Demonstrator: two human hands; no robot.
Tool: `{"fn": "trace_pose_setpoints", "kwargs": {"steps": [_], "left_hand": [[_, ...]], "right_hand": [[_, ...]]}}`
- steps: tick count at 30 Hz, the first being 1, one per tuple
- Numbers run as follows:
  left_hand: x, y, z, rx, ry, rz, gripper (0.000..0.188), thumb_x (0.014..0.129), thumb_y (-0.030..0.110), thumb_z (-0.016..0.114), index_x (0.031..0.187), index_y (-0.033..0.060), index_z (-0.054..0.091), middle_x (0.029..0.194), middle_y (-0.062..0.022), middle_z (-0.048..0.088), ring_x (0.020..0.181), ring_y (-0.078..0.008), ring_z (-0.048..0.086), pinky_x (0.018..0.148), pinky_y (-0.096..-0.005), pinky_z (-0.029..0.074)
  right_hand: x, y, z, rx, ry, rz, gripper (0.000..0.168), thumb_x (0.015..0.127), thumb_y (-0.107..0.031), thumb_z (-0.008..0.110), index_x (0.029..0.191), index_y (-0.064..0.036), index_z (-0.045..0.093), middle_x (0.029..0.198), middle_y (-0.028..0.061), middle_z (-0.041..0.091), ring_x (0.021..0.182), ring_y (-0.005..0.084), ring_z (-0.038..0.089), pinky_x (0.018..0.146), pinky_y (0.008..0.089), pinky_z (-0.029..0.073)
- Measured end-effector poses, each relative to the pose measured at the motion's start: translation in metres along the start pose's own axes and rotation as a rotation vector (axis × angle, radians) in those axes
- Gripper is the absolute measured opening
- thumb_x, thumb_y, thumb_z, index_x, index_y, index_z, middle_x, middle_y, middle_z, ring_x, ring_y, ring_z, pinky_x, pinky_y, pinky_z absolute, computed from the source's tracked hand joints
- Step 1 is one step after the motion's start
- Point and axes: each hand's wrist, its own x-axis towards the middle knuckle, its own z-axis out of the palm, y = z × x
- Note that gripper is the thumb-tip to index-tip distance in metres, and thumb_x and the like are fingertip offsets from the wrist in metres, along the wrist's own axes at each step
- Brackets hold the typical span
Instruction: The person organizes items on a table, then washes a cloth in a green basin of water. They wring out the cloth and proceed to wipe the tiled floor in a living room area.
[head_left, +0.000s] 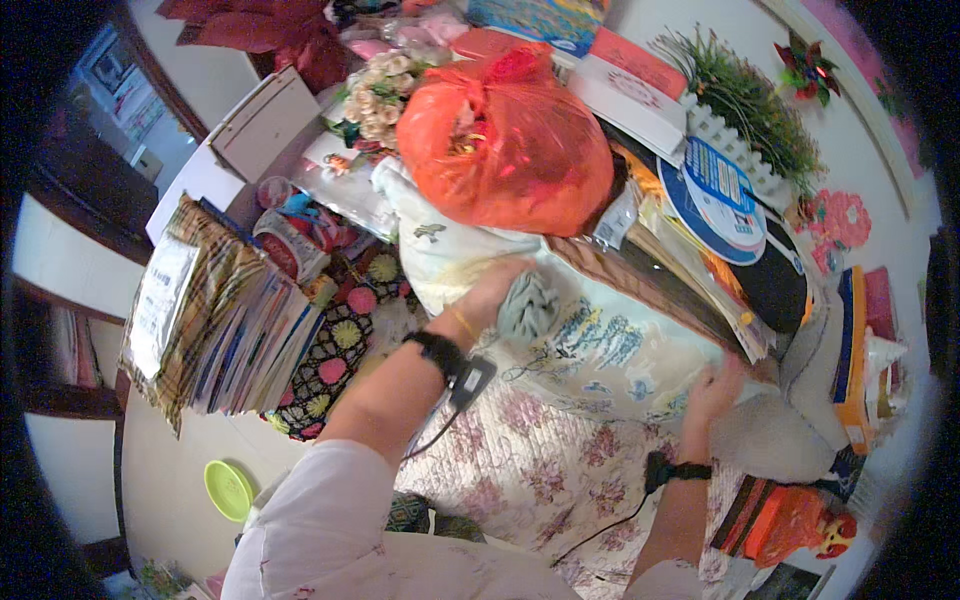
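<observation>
A pale printed cloth (600, 345) with blue and beige designs lies spread before me over a quilted floral cover (547, 465). My left hand (511, 276) is at its far left part, beside a bunched grey-green cloth (529, 306). Blur and the bunched cloth hide its fingers, so its grip is unclear. At the right end of the printed cloth, my right hand (716, 384) has its fingers curled over the edge. Each wrist wears a black strap with a small device and cable.
A tied red plastic bag (510, 142) sits just beyond the cloth. Books and papers are stacked at left (247, 337), near a crocheted cover (330, 360). Flat packets (682, 277) lie at right, with a grey cushion-like thing (780, 427) nearer. A green basin (229, 490) stands on the floor.
</observation>
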Motion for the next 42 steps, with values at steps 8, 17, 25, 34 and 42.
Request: {"fn": "trace_pose_setpoints", "kwargs": {"steps": [8,17,25,34,42], "left_hand": [[-0.1,0.067,-0.048,0.201,0.119,0.179,0.019,0.086,0.016,0.047,0.088,0.001,0.059,0.08,-0.0045,0.061,0.069,-0.0148,0.059,0.065,-0.025,0.048],[-0.04,0.108,-0.104,0.644,-0.114,0.125,0.04,0.082,0.013,0.054,0.12,0.0053,0.044,0.116,-0.0048,0.048,0.102,-0.0118,0.044,0.088,-0.0258,0.036],[0.076,0.099,-0.133,0.867,0.02,0.402,0.035,0.079,0.016,0.058,0.111,0.0048,0.049,0.101,-0.0097,0.055,0.084,-0.014,0.052,0.074,-0.0259,0.042],[0.189,0.08,-0.172,0.658,0.005,0.562,0.032,0.08,0.016,0.055,0.108,0.001,0.051,0.104,-0.01,0.056,0.088,-0.0162,0.055,0.074,-0.0277,0.044],[0.068,0.17,-0.145,0.252,0.209,0.147,0.031,0.082,0.015,0.051,0.107,-0.003,0.051,0.1,-0.0099,0.059,0.089,-0.0198,0.057,0.074,-0.0311,0.046]], "right_hand": [[0.036,-0.31,-0.033,1.599,-0.8,0.329,0.033,0.08,-0.018,0.056,0.11,-0.004,0.049,0.107,0.0091,0.054,0.096,0.0224,0.052,0.082,0.0346,0.041],[0.125,-0.407,0.036,2.157,-0.856,1.185,0.035,0.083,-0.036,0.047,0.104,-0.009,0.05,0.102,0.0074,0.055,0.088,0.0221,0.053,0.077,0.0363,0.043],[0.197,-0.395,0.002,2.183,-0.69,1.052,0.038,0.085,-0.033,0.041,0.114,-0.009,0.045,0.112,0.0092,0.05,0.106,0.0278,0.048,0.086,0.0454,0.04],[0.116,-0.378,0.052,1.912,-0.675,0.702,0.049,0.088,-0.023,0.043,0.13,-0.01,0.024,0.131,0.0092,0.034,0.116,0.026,0.039,0.095,0.0442,0.035],[0.1,-0.344,0.018,1.998,-0.648,0.841,0.047,0.086,-0.025,0.046,0.128,-0.009,0.03,0.131,0.0092,0.033,0.116,0.0266,0.038,0.095,0.0453,0.033]]}}
